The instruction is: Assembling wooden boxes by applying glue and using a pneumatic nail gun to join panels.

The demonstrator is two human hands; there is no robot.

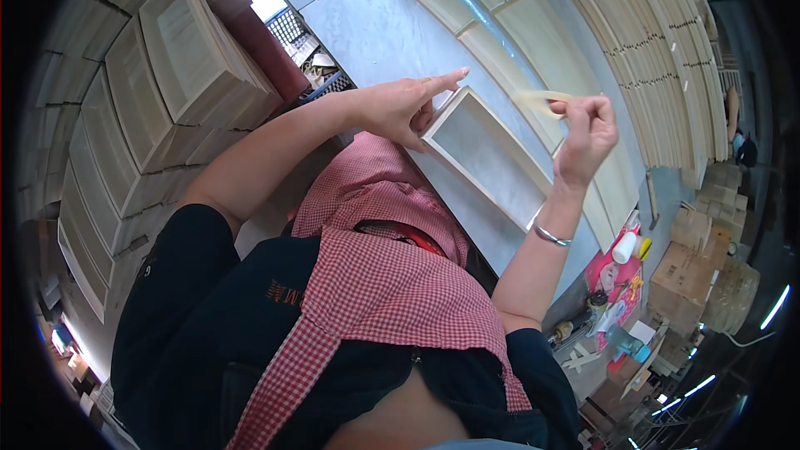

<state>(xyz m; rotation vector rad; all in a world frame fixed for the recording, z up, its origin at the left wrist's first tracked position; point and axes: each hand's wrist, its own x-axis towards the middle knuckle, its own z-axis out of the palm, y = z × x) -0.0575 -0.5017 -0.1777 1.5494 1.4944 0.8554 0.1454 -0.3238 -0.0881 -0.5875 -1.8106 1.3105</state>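
In your right grip (pixel 589 129), the pale strip (pixel 540 100) is blurred; your left grip (pixel 396 110) hides part of the wooden frame (pixel 512 138). At upper right, the stacked boards (pixel 633 42) are cut off by the top edge.

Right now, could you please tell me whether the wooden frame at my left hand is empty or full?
Empty: inside the wooden frame, only a flat bluish-grey surface shows.
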